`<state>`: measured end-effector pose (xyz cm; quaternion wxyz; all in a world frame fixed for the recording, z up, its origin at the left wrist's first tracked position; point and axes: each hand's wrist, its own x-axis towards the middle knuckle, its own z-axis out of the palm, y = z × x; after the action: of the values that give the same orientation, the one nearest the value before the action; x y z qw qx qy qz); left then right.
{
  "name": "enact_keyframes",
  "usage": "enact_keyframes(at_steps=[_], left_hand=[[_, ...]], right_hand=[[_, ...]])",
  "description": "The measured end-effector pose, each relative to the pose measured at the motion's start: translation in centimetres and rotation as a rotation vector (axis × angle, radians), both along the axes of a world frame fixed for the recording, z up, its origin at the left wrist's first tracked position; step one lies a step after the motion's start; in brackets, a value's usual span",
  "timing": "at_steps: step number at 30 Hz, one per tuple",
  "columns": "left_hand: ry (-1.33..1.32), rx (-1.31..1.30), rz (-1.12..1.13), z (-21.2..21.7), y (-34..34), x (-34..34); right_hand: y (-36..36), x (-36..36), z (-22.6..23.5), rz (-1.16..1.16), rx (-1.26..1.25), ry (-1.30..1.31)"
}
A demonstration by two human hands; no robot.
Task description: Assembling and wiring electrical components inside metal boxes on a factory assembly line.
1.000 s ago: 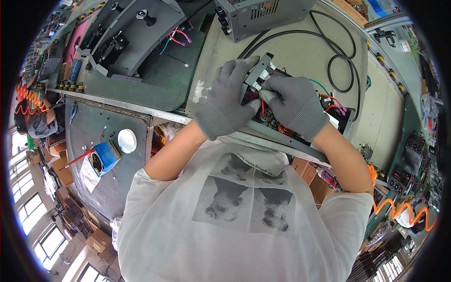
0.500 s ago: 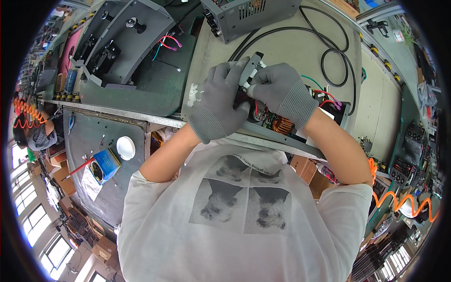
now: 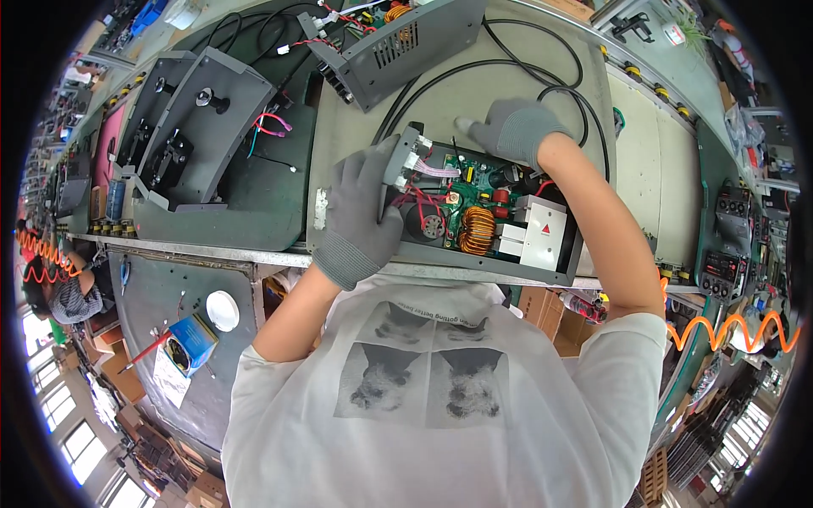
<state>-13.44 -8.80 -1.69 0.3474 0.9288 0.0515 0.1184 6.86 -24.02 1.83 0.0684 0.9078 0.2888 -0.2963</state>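
An open grey metal case (image 3: 555,269) lies in front of me, with a green circuit board (image 3: 480,175), a copper-wound coil (image 3: 477,230), a white cover plate (image 3: 544,234) and a round fan-like part (image 3: 426,222) inside. My gloved left hand (image 3: 360,216) grips the dark end panel (image 3: 399,159) at the case's left end; its fingers are partly hidden behind the panel. White connectors with ribbon and red wires run from this panel to the board. My gloved right hand (image 3: 515,134) hovers over the case's far edge, fingers pointing left, nothing visible in them.
A second grey case (image 3: 402,55) with vent slots stands behind, its black cable (image 3: 584,102) looping right. Bent grey panels (image 3: 190,140) with black fittings lie at left. A blue box (image 3: 191,343) and white lid (image 3: 223,311) sit on the lower table. An orange coiled hose (image 3: 732,333) hangs at right.
My right hand has left the connectors on the end panel and moved right and away, uncovering the board. My left hand still grips the panel. The whole view has shifted slightly.
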Motion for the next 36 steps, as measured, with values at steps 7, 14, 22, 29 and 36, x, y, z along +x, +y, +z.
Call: enact_keyframes(at_steps=[7,14,22,29,36], left_hand=[[-0.004,-0.039,0.006,0.2,0.2,0.0],[-0.139,-0.173,0.008,2.5,1.7,2.0],[-0.345,0.035,0.106,2.7,1.4,4.7],[-0.208,-0.213,0.19,1.7,1.1,4.8],[0.102,-0.545,0.223,1.3,1.4,5.0]], right_hand=[[0.4,1.5,-4.3,-0.054,0.384,0.356],[0.8,-2.2,-0.1,-0.029,1.087,0.275],[0.6,-5.0,-0.3,0.363,0.982,-0.424],[0.5,-6.2,0.4,0.461,0.929,-0.704],[0.5,-6.6,0.2,0.565,0.942,-0.735]])
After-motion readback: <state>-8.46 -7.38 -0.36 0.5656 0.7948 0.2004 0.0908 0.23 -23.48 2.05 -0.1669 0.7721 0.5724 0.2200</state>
